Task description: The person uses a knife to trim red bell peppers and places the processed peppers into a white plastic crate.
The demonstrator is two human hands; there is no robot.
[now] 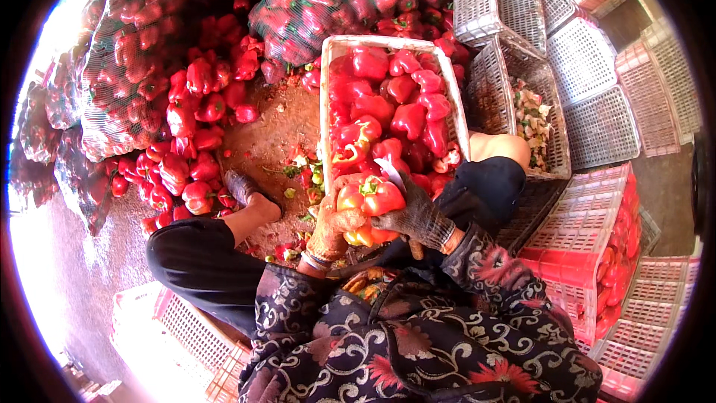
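Observation:
In front of my body, my left hand (332,220), in a stained yellowish-brown glove, is closed around the left side of a red bell pepper (377,198) with its green stem facing up. Yellow-orange flesh shows below it; whether that belongs to the same pepper I cannot tell. My right hand (423,213), in a dark grey glove, grips a knife; its pale blade (389,169) points up and left beside the pepper's stem. The knife's wooden end sticks out below the glove. Just beyond both hands, a white crate (326,104) holds glossy red peppers.
Loose red peppers (179,168) are heaped on the dirty floor at left, under full mesh sacks (130,67). A crate of pale trimmings (531,123) stands to the right of my knee. Stacked plastic crates (600,127) line the right side, and a pepper-filled crate (570,242) is nearer.

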